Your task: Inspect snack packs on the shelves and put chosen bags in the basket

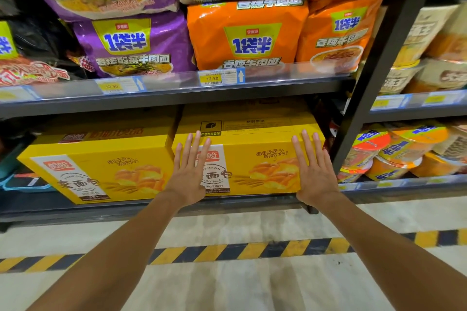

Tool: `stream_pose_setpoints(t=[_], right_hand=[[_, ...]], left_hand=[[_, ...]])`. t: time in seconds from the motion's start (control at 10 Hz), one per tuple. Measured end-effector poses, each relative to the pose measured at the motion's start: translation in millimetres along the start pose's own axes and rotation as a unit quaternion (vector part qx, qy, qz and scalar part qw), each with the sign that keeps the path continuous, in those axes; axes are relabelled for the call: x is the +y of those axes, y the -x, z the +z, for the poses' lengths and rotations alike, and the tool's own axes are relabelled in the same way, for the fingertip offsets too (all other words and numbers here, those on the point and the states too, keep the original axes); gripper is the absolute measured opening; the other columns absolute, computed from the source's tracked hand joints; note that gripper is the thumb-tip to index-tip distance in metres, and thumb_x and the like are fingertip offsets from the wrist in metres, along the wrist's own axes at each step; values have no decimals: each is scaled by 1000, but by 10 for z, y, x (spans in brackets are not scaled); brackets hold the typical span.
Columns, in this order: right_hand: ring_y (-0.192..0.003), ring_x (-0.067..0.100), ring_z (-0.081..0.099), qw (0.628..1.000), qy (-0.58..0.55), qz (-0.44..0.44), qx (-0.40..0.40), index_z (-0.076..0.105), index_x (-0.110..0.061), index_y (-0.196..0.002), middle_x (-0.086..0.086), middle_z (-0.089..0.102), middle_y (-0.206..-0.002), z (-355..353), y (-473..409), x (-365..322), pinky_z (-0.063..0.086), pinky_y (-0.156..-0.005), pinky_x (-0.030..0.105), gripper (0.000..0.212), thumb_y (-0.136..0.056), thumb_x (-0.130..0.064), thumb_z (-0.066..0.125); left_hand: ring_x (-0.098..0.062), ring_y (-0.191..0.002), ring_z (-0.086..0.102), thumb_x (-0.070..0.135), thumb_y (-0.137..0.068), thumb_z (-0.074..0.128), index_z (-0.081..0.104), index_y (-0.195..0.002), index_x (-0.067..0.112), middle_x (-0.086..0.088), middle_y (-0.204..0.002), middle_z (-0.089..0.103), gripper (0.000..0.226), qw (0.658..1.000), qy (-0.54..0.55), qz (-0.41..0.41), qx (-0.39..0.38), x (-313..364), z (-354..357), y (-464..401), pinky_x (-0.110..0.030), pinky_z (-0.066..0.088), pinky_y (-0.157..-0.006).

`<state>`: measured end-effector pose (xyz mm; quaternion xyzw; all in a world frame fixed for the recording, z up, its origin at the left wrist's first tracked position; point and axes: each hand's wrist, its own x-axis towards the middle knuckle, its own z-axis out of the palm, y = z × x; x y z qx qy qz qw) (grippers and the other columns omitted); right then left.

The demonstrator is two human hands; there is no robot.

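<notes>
Right, both hands flat and spread, gripping nothing: left hand (188, 174) over the logo of the right-hand yellow bread box (255, 159), right hand (314, 171) at that box's right edge, fingers pointing up the front face. Can't tell whether the palms actually touch the cardboard. The left hand covers part of the box label. A second yellow box (101, 164) sits just beside it, centre-left of frame.

Snack packs are on the shelf above: orange noodle bags (249, 38) upper centre, purple noodle bags (131, 43) upper left, the top rows cut off by the frame edge. Dark packs far left are too blurred to read. Price tag (221, 78) on the shelf rail reads 12.50.

Noodle cups (386, 156) fill the right bay, blurred. The pale floor carries a yellow-black hazard stripe (227, 252) across lower frame.
</notes>
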<state>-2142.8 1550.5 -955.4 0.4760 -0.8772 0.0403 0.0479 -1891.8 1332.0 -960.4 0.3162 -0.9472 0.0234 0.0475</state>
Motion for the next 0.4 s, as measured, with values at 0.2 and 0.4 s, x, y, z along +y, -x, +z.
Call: stream_pose_setpoints(t=[0.2,0.4], right_hand=[[-153,32,-30,999,3,-14,-49,-38,-28,-150,5,-37,-164,-226,39,9,12,-129,47,136,-83,-25,79],[-159,20,-9,995,-17,-68,-74,-11,-30,-163,-3,-14,-172,-918,265,-138,22,-126,36,103,-97,-22,67]], left_hand=[[-30,-151,-35,31,-85,75,-33,-153,29,-8,-165,-34,127,999,6,4,-44,15,-215,45,-46,-21,-123],[-26,-155,-25,26,-97,63,-18,-161,33,1,-168,-28,103,998,8,41,-53,26,-924,375,-41,-15,-123]])
